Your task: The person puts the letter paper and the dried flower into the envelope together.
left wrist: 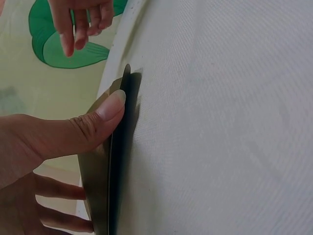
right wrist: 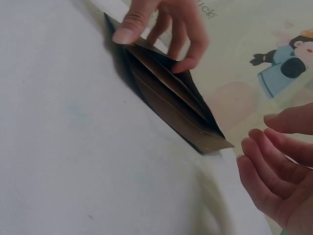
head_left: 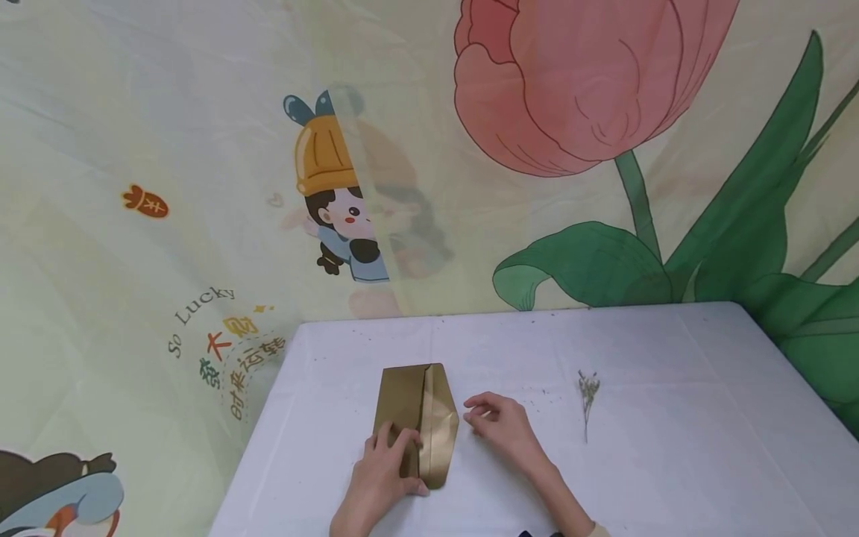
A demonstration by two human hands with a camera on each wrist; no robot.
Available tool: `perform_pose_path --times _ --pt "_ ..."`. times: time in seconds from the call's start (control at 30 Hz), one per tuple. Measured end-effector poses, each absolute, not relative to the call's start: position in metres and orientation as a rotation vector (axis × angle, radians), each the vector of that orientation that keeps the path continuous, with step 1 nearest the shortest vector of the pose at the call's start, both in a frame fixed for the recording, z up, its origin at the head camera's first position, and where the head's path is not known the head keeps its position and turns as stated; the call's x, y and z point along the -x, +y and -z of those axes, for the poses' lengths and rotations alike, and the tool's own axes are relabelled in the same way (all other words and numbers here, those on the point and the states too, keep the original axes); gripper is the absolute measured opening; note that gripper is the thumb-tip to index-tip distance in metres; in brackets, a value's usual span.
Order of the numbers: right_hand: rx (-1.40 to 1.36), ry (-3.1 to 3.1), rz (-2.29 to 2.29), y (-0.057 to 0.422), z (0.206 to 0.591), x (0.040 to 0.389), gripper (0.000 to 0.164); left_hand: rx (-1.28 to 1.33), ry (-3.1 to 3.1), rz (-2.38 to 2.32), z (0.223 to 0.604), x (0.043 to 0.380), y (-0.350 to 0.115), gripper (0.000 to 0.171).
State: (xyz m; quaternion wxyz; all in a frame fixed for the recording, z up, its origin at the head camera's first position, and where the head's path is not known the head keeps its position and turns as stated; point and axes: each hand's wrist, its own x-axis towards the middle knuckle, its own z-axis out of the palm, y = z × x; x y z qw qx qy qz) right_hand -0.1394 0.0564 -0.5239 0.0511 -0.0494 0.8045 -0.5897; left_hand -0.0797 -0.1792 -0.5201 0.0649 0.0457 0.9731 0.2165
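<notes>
A gold paper envelope [head_left: 401, 391] lies on the white-covered table, its pointed flap [head_left: 441, 429] folded out to the right. My left hand [head_left: 385, 470] holds the envelope at its near end, thumb at the near edge and fingers bent over the body. In the right wrist view the envelope's mouth [right wrist: 171, 98] gapes between the layers. The left thumb [left wrist: 93, 129] presses along the envelope's edge in the left wrist view. Just right of the flap, my right hand [head_left: 506, 432] hovers with loosely curved fingers and nothing visible in them.
A small sprig of dried flowers [head_left: 587, 395] lies on the table right of the right hand. Tiny dark crumbs are scattered on the white cloth [head_left: 671, 447]. Behind the table hangs a printed curtain [head_left: 429, 186] with a large tulip and cartoon figures.
</notes>
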Motion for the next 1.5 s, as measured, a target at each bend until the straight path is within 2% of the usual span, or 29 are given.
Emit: perform_pose_path --times 0.3,0.63,1.17,1.5 --pt "0.027 2.49 1.766 0.074 0.515 0.142 0.017 -0.136 2.929 -0.673 0.52 0.078 -0.178 0.065" --pt "-0.106 2.564 1.715 0.107 0.511 0.152 0.023 -0.14 2.921 -0.65 0.516 0.078 -0.179 0.066" --pt "-0.461 2.901 1.377 0.151 0.512 0.155 0.021 -0.148 2.93 -0.651 0.521 0.079 -0.178 0.067" --pt "-0.549 2.941 1.214 0.171 0.515 0.153 0.03 -0.132 2.932 -0.626 0.521 0.082 -0.176 0.066"
